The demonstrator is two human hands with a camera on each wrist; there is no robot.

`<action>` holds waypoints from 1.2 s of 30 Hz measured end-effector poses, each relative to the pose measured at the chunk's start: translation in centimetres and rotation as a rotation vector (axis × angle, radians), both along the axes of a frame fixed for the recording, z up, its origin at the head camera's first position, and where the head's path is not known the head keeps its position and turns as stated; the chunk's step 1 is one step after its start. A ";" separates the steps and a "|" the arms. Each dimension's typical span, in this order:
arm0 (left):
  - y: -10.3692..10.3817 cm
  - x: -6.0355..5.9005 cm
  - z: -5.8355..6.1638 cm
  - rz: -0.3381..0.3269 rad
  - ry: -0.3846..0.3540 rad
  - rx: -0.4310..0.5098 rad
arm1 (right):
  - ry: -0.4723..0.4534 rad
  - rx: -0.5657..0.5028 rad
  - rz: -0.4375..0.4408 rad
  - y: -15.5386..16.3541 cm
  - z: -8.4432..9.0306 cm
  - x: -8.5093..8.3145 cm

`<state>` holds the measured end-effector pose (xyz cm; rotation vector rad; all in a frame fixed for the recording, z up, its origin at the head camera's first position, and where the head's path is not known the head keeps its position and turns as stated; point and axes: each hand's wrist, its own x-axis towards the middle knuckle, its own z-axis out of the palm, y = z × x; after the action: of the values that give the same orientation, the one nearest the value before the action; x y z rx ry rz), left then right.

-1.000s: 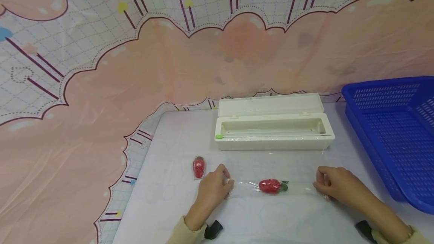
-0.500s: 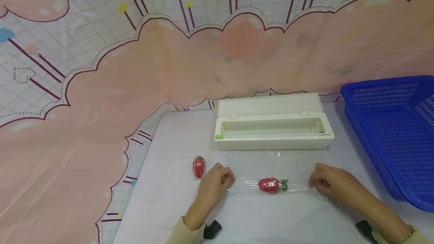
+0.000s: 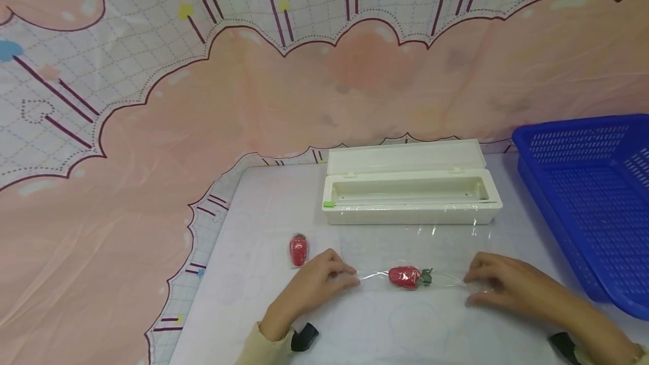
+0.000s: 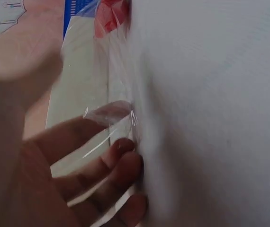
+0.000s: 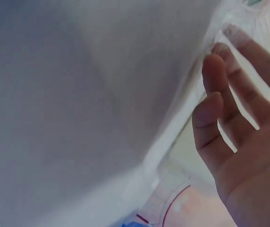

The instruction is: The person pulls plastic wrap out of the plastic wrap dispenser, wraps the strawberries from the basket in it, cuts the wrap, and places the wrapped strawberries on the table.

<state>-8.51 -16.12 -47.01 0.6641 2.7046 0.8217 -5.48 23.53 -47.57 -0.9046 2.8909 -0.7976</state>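
Observation:
A red strawberry with green leaves (image 3: 405,277) lies in clear plastic film (image 3: 374,275) that stretches out to both sides of it. At the film's left end is my left hand (image 3: 318,281), thumb apart from the fingers. In the left wrist view the film drapes over the index finger, and the strawberry (image 4: 111,18) shows at the top. My right hand (image 3: 514,283) is spread at the film's right end. Its fingertips touch the film (image 5: 239,26) in the right wrist view. Beside my left hand lies a second strawberry (image 3: 298,250), wrapped in film.
Behind the hands stands a white cling film dispenser (image 3: 413,216) with its lid up and a green slider (image 3: 328,204) at its left end. A blue plastic basket (image 3: 552,230) occupies the right side of the white table (image 3: 253,201). Patterned cloth (image 3: 304,94) hangs behind.
My left hand has shifted slightly right and its fingers have straightened. The fingers of my right hand have loosened and spread from their earlier curl. The strawberry has barely moved.

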 end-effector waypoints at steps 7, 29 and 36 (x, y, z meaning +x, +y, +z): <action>-0.5 0.5 -0.2 -0.108 0.116 -0.128 | 0.097 0.069 0.086 1.0 0.0 0.2; -0.9 -0.1 -1.1 -0.068 0.142 0.037 | -0.028 0.078 -0.068 1.6 0.2 -0.9; -0.6 -0.6 -0.9 0.009 0.044 0.068 | -0.039 0.005 -0.079 1.2 0.2 -1.5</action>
<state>-9.10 -16.68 -47.91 0.6937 2.7313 0.9151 -7.00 24.75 -47.39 -0.7700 2.9092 -0.8029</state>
